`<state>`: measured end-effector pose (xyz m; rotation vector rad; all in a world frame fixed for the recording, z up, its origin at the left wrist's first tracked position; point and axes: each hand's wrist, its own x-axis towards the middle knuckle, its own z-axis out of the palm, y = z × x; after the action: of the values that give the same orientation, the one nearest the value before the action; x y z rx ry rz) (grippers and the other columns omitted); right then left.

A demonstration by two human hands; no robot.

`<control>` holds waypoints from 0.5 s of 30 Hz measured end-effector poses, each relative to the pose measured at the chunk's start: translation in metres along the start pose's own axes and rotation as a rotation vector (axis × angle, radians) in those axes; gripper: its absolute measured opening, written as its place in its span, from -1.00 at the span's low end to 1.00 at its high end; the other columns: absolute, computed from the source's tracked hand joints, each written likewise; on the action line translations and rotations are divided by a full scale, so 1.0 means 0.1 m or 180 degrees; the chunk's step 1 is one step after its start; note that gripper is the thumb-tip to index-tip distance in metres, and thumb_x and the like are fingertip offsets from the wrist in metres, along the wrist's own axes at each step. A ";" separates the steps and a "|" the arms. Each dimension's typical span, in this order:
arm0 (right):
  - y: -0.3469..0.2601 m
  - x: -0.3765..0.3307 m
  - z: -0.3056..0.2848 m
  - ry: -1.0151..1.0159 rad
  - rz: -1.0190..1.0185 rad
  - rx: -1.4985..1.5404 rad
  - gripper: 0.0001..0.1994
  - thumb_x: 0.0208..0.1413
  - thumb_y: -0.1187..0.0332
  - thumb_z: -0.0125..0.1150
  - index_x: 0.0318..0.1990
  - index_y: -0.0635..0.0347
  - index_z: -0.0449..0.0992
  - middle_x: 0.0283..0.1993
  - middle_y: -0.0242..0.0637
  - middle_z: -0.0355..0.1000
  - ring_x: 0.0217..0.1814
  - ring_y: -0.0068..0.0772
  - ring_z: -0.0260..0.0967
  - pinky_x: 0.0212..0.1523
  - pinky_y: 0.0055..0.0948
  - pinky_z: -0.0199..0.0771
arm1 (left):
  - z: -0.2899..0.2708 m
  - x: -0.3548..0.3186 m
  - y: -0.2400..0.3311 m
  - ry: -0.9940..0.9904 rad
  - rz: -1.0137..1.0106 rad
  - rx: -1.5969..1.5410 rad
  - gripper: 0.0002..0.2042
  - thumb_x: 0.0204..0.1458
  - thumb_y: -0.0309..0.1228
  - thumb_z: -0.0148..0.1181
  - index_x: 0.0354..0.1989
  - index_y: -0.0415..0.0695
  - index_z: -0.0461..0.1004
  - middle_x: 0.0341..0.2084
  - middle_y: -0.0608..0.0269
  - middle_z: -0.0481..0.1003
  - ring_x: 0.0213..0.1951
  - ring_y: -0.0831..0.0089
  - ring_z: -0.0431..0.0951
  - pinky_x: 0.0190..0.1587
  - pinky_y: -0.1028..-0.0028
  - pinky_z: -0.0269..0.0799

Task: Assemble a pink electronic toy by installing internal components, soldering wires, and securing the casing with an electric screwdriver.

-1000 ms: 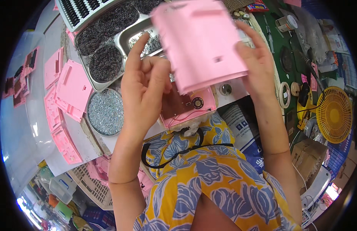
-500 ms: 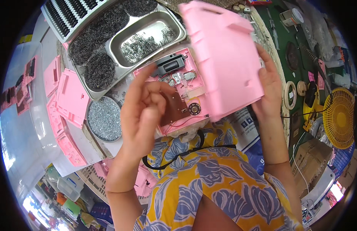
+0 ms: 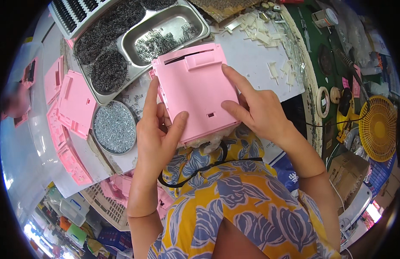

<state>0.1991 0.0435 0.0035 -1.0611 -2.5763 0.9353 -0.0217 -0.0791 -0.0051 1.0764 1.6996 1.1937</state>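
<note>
A pink plastic case [image 3: 197,93] lies in front of me, its cover on top and the electronic parts inside hidden. The cover has a long slot and a raised block at its far end, and a small dark square hole near the front. My left hand [image 3: 159,121] grips the case's left side, fingers along the edge and thumb on the near left corner. On the right side my right hand [image 3: 260,108] presses the edge, index finger at the far corner and thumb on the top face.
A metal tray [image 3: 105,97] of black springs, with a smaller spring-filled steel dish [image 3: 195,32], stands at the far left. Nearer is a round dish of small screws [image 3: 115,129]. Pink panels [image 3: 77,103] lie left; white plastic pieces [image 3: 262,30] far right; a yellow fan [image 3: 377,128] beyond.
The pink cover, held raised in my right hand, has come down onto the lower half, hiding the speaker, wires and board. My left hand has moved from above the parts to the case's side.
</note>
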 end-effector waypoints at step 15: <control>-0.27 0.26 -0.21 -0.0963 -0.0569 -0.1345 -0.37 0.27 0.07 0.14 0.42 0.13 0.24 -0.65 -0.12 0.44 -0.59 0.01 0.47 -0.46 -0.07 0.49 | -0.04 -0.40 -0.10 0.0251 -0.0083 0.1144 -0.49 0.12 -0.47 0.34 0.27 -0.28 0.43 -0.77 0.22 0.32 -0.71 0.51 0.31 -0.56 0.47 0.29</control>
<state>0.1739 0.0566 0.0356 -0.8035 -3.1539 0.5548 -0.0139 -0.1193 -0.0089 1.2261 2.0357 0.9450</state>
